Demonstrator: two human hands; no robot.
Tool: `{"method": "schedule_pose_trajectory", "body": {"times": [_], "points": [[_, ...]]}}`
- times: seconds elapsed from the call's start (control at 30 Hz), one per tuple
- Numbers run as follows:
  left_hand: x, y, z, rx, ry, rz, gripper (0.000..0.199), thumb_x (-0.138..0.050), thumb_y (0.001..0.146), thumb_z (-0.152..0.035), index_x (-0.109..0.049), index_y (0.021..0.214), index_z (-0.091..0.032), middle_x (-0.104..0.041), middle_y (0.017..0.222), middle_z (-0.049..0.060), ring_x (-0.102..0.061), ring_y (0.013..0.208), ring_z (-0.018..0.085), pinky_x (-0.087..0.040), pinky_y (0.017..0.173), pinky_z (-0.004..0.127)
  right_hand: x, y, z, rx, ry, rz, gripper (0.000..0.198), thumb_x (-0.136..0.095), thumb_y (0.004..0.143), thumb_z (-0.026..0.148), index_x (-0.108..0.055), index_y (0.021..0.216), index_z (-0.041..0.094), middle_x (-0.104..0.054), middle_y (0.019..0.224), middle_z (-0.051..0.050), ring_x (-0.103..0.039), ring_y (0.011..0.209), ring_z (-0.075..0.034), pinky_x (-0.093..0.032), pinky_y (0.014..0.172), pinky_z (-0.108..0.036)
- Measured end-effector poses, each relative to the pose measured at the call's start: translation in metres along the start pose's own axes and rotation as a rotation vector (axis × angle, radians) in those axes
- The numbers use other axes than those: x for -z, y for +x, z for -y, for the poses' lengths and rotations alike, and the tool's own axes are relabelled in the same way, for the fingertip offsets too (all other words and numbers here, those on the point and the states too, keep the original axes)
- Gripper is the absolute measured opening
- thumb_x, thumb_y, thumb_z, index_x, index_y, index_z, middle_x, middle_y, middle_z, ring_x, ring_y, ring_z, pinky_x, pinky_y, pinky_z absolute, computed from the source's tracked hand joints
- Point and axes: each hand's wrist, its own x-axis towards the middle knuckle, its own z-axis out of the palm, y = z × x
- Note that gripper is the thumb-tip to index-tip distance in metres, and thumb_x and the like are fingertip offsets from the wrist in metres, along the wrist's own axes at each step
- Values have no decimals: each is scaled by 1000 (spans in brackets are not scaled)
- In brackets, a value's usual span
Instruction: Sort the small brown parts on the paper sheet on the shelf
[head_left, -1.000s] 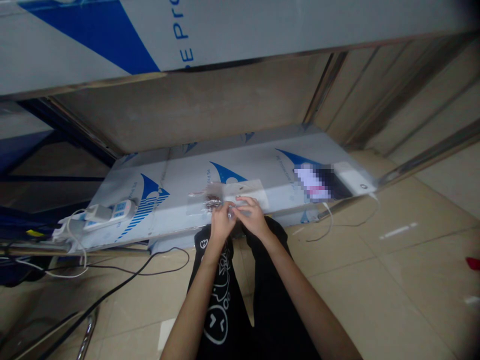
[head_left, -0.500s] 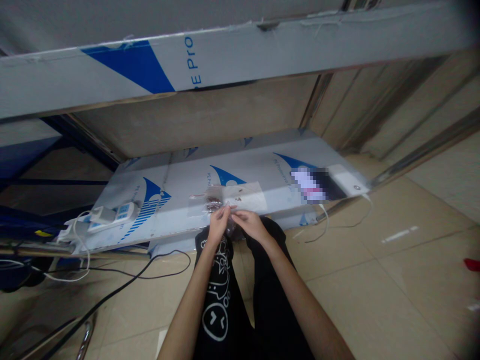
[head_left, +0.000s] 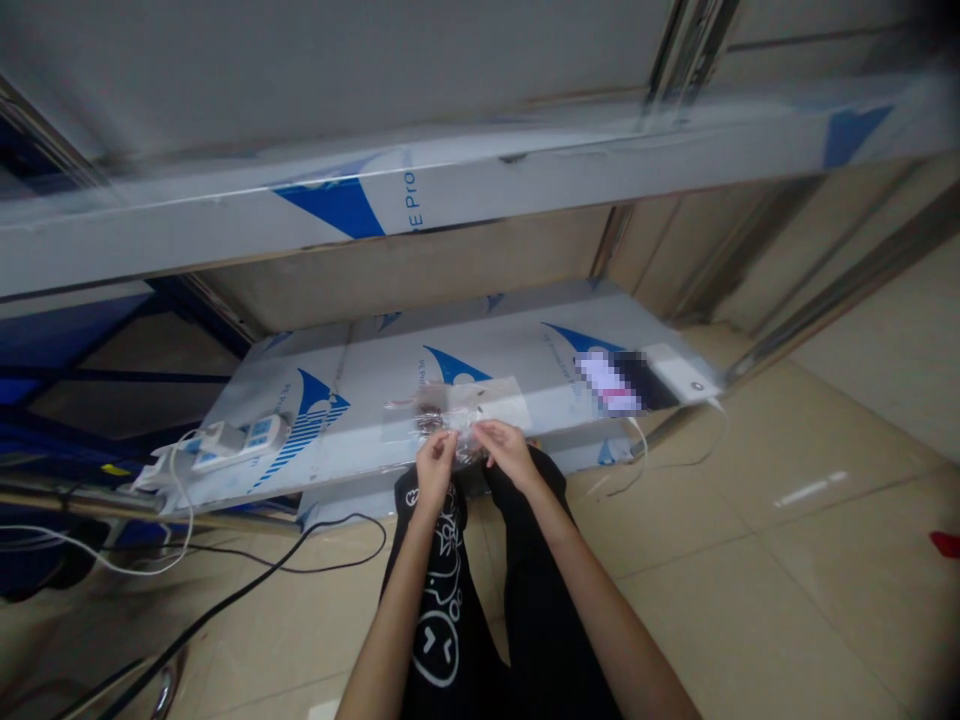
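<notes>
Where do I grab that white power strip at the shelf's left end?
Probably the power strip's right end, pinched across its long sides from above: it lies flat with that end exposed, while the white adapter crowds the left part.

Both arms were out in front, converging at frame center. Left forearm [head_left: 394, 610] ran up and inward, fairly steep; right forearm [head_left: 596, 580] came in at a shallower slant. Wrists looked close to straight. Left hand [head_left: 435, 466] had its fingers [head_left: 447, 441] bunched toward the thumb, tips pointing up and inward. Right hand [head_left: 508, 452] was angled left, index reaching toward the left fingertips, small gap between. Hands roughly level, right tips slightly higher. Finger detail blurry; couldn't confirm grip on either side.
</notes>
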Motion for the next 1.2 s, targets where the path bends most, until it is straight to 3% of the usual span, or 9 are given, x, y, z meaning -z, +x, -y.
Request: {"method": "schedule_pose_trajectory", "body": {"times": [0.27, 0.43, 0.73, 0.97, 1.2], "points": [[10, -11, -11, -31, 123, 29, 24, -57, 72, -38, -60, 74, -15, -52, 57, -4, -45, 53, 8, -34, 53, 19, -5, -3, 5, -5, -18, -31, 30, -62, 69, 41, -64, 80, 14, -65, 69, -7, -61, 54, -16, -28, 27, -15], [20, -21, -14, -47, 251, 47, 23, -56, 74, -37, -60, 82, -16, -46, 51, -6, -42, 50, 8, -34, 53, 19, -10, -4, 5, 76, -83, -62, 24, -63, 67, 37, -65, 70, 14, -65, 65, -5, -57, 53, -14, -33, 32, -17], [19, -16, -22, -94, 121, -52, 25, -49, 79, -38, -55, 70, -16, -52, 64, -2, -49, 63, 10, -39, 63, 21, -9, -2, -1, 55, -93, 29, 28, -62, 68, 41, -66, 74, 14, -63, 61, -4, -55, 51, -13, -35, 36, -18], [14, -6, -21, -58, 59, -26, 24, -51, 77, -40, -57, 78, -17, -55, 71, -1, -51, 68, 12, -41, 66, 23, -8, 1, -10, 60, -60, 46, 30, -62, 69, 42, -65, 77, 14, -64, 67, -4, -56, 53, -12, -37, 37, -18], [13, -6, -17, -51, 88, -54, 24, -51, 77, -40, -58, 78, -17, -57, 76, 0, -52, 75, 14, -40, 71, 23, -8, 0, -4, 65, -81, 10, 31, -59, 71, 45, -63, 69, 14, -60, 59, -2, -52, 49, -11, -37, 38, -18]]}}
